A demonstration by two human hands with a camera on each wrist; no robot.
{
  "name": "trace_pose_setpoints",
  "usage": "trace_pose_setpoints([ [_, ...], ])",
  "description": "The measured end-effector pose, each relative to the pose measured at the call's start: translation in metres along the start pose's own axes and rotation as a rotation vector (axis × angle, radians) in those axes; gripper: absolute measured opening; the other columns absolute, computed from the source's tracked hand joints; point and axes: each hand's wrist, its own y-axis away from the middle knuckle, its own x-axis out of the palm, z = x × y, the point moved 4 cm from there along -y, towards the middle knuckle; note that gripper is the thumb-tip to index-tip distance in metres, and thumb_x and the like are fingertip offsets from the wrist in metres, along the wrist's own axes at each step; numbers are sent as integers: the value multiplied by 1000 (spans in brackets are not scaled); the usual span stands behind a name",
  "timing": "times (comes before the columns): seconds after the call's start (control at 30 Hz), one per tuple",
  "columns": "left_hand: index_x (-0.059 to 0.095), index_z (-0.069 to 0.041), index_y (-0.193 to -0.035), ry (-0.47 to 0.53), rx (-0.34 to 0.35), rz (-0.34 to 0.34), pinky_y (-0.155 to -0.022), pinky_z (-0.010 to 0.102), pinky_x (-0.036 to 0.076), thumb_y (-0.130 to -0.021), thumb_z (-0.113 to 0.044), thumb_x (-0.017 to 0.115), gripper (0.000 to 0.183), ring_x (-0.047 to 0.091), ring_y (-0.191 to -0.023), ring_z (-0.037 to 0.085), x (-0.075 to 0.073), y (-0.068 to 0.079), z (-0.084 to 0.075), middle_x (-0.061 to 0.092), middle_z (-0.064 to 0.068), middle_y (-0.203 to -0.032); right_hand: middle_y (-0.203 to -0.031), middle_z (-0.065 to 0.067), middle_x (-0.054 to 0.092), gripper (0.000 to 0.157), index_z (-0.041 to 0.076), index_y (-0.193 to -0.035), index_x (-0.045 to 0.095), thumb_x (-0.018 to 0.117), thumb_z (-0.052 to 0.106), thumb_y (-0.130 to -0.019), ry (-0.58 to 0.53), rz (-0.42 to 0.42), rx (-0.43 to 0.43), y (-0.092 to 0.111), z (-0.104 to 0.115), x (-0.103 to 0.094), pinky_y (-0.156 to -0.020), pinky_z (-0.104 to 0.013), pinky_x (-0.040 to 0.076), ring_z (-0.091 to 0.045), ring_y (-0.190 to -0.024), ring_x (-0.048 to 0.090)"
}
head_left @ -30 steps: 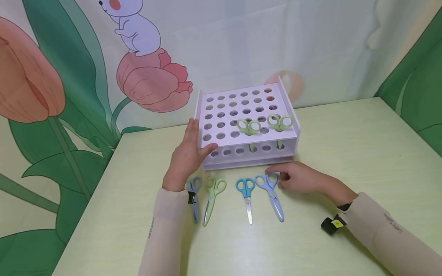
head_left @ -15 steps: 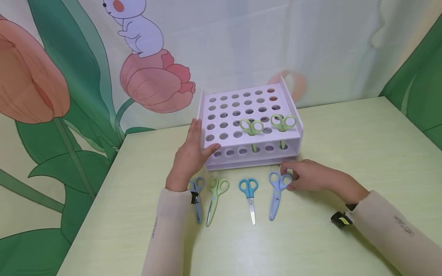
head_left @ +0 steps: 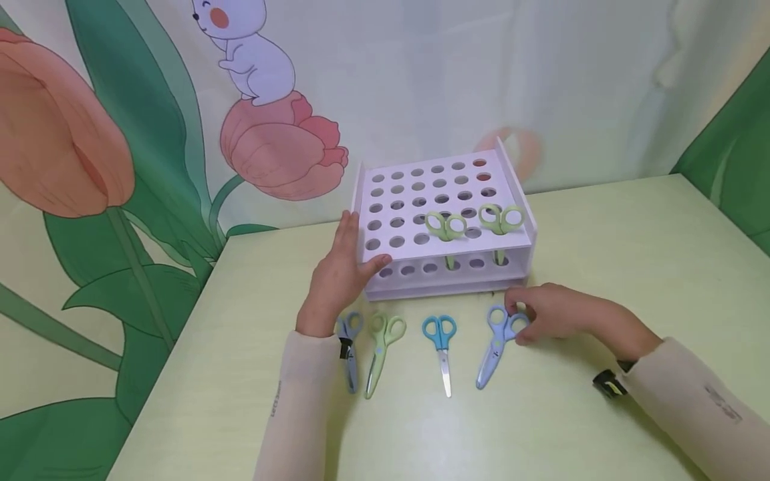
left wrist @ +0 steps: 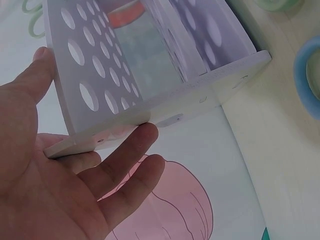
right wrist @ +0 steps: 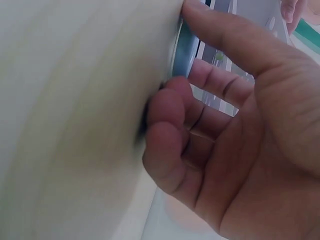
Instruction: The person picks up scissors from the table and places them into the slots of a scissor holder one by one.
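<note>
The right hand (head_left: 556,310) is pinching pale-blue plastic scissors (head_left: 494,351), whose handles (head_left: 501,329) are swinging rightward; the spread left hand (head_left: 337,277) is touching a lilac-white perforated rack (head_left: 430,192).

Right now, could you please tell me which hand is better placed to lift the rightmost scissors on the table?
The right hand, I'd judge: it pinches the rightmost scissors by the handle, while the left hand rests against the left end of the white rack.
</note>
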Motion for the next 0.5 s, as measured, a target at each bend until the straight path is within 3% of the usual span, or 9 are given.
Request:
trace_pose_setpoints([
  [0.17, 9, -12, -164, 11, 6, -4, -98, 52, 45, -94, -47, 69, 99, 45, -136, 35, -1, 0, 1, 4, 8, -169, -69, 0, 51, 33, 15, -97, 54, 84, 19, -82, -89, -2, -28, 3, -3, -5, -53, -30, 42, -14, -55, 49],
  [0.3, 9, -11, -164, 7, 9, -6, -98, 52, 46, -94, -47, 69, 99, 46, -137, 35, -2, 1, 1, 5, 8, -169, -73, -5, 57, 34, 7, -103, 48, 78, 10, -86, -307, 5, -67, 8, -6, -12, -51, -29, 47, -18, -53, 54],
  [0.4, 10, -10, -163, 5, 16, -11, -97, 52, 46, -94, -46, 70, 98, 46, -136, 35, -2, 2, 2, 6, 9, -169, -81, -14, 64, 33, 0, -108, 45, 72, 3, -90, -488, 5, -126, 10, -4, -20, -57, -35, 55, -27, -62, 62],
  [0.5, 11, -9, -163, 8, 22, -22, -96, 52, 47, -94, -45, 70, 98, 47, -135, 35, -2, 2, 2, 7, 10, -169, -87, -22, 67, 26, -3, -110, 46, 67, 0, -94, -591, -19, -201, 13, 1, -29, -64, -43, 59, -35, -69, 68],
])
